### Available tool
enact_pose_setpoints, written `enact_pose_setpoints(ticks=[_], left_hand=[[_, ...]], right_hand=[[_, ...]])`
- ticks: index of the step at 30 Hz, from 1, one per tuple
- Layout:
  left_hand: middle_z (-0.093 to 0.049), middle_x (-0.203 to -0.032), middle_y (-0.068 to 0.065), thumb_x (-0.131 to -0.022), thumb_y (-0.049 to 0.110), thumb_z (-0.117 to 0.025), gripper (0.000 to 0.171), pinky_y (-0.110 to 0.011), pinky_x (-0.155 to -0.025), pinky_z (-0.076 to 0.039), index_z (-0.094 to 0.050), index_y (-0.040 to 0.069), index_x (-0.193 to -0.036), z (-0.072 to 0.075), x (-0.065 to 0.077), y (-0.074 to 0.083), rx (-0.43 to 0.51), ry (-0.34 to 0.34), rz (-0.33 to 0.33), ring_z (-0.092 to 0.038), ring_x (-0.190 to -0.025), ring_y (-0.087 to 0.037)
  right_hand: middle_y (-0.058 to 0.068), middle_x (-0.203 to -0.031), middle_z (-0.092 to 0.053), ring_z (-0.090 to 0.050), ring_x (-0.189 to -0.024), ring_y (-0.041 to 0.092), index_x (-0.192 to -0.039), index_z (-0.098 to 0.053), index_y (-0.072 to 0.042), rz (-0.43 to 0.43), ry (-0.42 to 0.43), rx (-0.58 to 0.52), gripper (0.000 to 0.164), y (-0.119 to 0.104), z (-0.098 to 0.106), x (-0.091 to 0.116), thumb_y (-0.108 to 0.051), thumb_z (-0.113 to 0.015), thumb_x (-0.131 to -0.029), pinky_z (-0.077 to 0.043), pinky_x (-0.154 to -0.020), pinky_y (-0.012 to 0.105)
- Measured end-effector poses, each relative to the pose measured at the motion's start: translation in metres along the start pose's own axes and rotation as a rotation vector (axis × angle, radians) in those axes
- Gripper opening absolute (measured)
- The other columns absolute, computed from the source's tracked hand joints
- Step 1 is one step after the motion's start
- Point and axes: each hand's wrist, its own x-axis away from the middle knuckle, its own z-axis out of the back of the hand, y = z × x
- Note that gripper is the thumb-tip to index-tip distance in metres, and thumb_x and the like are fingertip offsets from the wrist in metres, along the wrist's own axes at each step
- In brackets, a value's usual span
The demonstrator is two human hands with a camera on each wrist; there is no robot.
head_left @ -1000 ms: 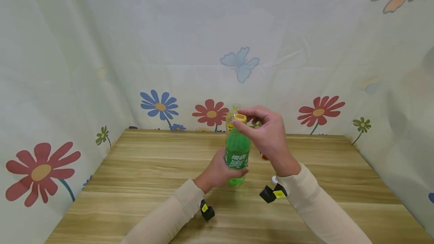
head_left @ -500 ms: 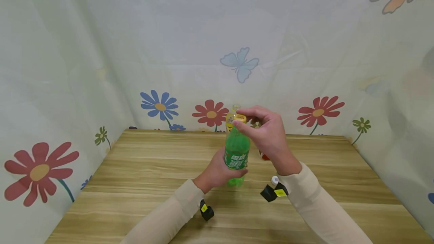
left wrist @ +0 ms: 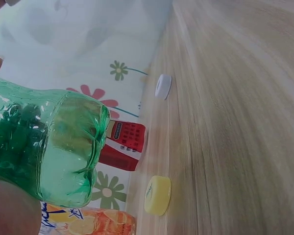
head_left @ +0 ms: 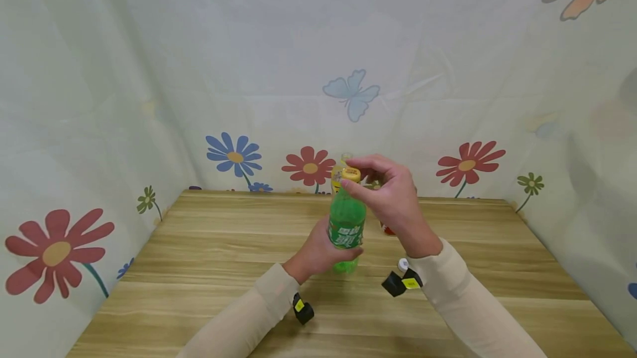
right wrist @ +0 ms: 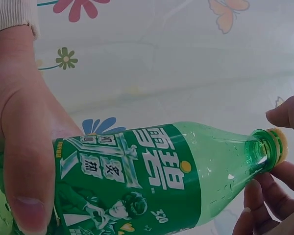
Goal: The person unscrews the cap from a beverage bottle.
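Observation:
A green plastic soda bottle [head_left: 347,211] stands slightly tilted in front of me, its base raised over the table. My left hand [head_left: 320,250] grips it round the lower half, thumb across the front below the label. At the top sits a yellow cap [head_left: 351,173]. My right hand [head_left: 393,195] has its thumb and index finger on either side of that cap. In the right wrist view the yellow cap [right wrist: 280,146] rests on the bottle's threaded neck, with curled fingertips [right wrist: 264,196] beneath it. The left wrist view shows the clear green base [left wrist: 71,152].
Behind the green bottle stands an uncapped bottle [head_left: 336,176] with a yellow label and orange fruit print. A red printed container [left wrist: 125,144] is beyond. Loose on the wooden table [head_left: 224,236] lie a white cap [head_left: 403,264] and another yellow cap [left wrist: 158,196].
The green bottle has shifted very slightly to the left. My right fingers have moved a little at the yellow cap; my left hand keeps its grip.

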Motion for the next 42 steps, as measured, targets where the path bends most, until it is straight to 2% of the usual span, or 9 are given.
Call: enact_pose_setpoints(ticks=[4, 8, 13, 22, 28, 34, 42], left_hand=[[-0.064, -0.126, -0.002, -0.088, 0.013, -0.08, 0.059, -0.032, -0.105, -0.051, -0.048, 0.024, -0.136, 0.0, 0.0, 0.0, -0.004, 0.005, 0.0, -0.063, -0.113, -0.015], [-0.065, -0.125, -0.001, -0.088, 0.014, -0.081, 0.059, -0.033, -0.105, -0.052, -0.049, 0.025, -0.136, 0.0, 0.0, -0.002, -0.009, 0.008, -0.003, -0.064, -0.113, -0.015], [-0.065, -0.125, 0.001, -0.088, 0.016, -0.081, 0.06, -0.036, -0.106, -0.052, -0.048, 0.026, -0.137, 0.001, 0.001, -0.001, -0.015, 0.014, 0.005, -0.064, -0.114, -0.016], [-0.065, -0.125, 0.001, -0.088, 0.016, -0.081, 0.061, -0.035, -0.105, -0.052, -0.047, 0.026, -0.137, 0.005, 0.003, -0.003, -0.033, 0.028, 0.011, -0.064, -0.113, -0.015], [-0.065, -0.124, 0.001, -0.087, 0.017, -0.081, 0.059, -0.035, -0.104, -0.052, -0.048, 0.024, -0.136, 0.009, 0.004, -0.003, -0.037, 0.024, 0.017, -0.064, -0.112, -0.016], [-0.066, -0.123, 0.005, -0.087, 0.022, -0.082, 0.059, -0.037, -0.105, -0.052, -0.048, 0.028, -0.135, 0.017, 0.006, -0.007, -0.074, 0.056, 0.043, -0.064, -0.112, -0.014], [-0.066, -0.127, 0.001, -0.084, 0.018, -0.083, 0.062, -0.042, -0.107, -0.052, -0.049, 0.023, -0.136, 0.032, 0.007, -0.004, -0.09, 0.103, 0.017, -0.065, -0.115, -0.018]], right_hand=[[0.003, -0.108, -0.071, -0.061, -0.093, 0.022, -0.12, -0.073, -0.015, -0.04, 0.033, 0.014, 0.04, -0.001, -0.001, 0.0, -0.024, -0.086, -0.084, -0.052, -0.079, 0.028], [0.004, -0.102, -0.071, -0.063, -0.089, 0.023, -0.111, -0.073, -0.011, -0.078, 0.096, 0.036, 0.041, -0.003, -0.001, 0.0, -0.03, -0.09, -0.079, -0.054, -0.074, 0.025], [0.004, -0.095, -0.074, -0.066, -0.083, 0.023, -0.103, -0.077, -0.012, -0.099, 0.082, 0.035, 0.035, -0.004, -0.001, -0.001, -0.034, -0.09, -0.079, -0.057, -0.069, 0.026], [0.003, -0.099, -0.075, -0.066, -0.085, 0.023, -0.106, -0.079, -0.014, -0.088, 0.024, 0.006, 0.027, -0.003, -0.003, -0.003, -0.03, -0.085, -0.085, -0.057, -0.07, 0.025], [0.0, -0.099, -0.075, -0.065, -0.087, 0.022, -0.109, -0.08, -0.014, -0.071, 0.045, -0.021, 0.027, -0.002, -0.006, -0.004, -0.028, -0.084, -0.086, -0.056, -0.068, 0.024], [-0.005, -0.098, -0.075, -0.068, -0.085, 0.019, -0.111, -0.079, -0.012, -0.038, 0.068, -0.084, 0.028, 0.001, -0.01, -0.005, -0.025, -0.083, -0.087, -0.058, -0.068, 0.022], [-0.003, -0.099, -0.075, -0.07, -0.087, 0.017, -0.116, -0.077, -0.008, -0.021, 0.05, -0.19, 0.031, 0.007, -0.017, -0.003, -0.017, -0.083, -0.087, -0.061, -0.073, 0.024]])
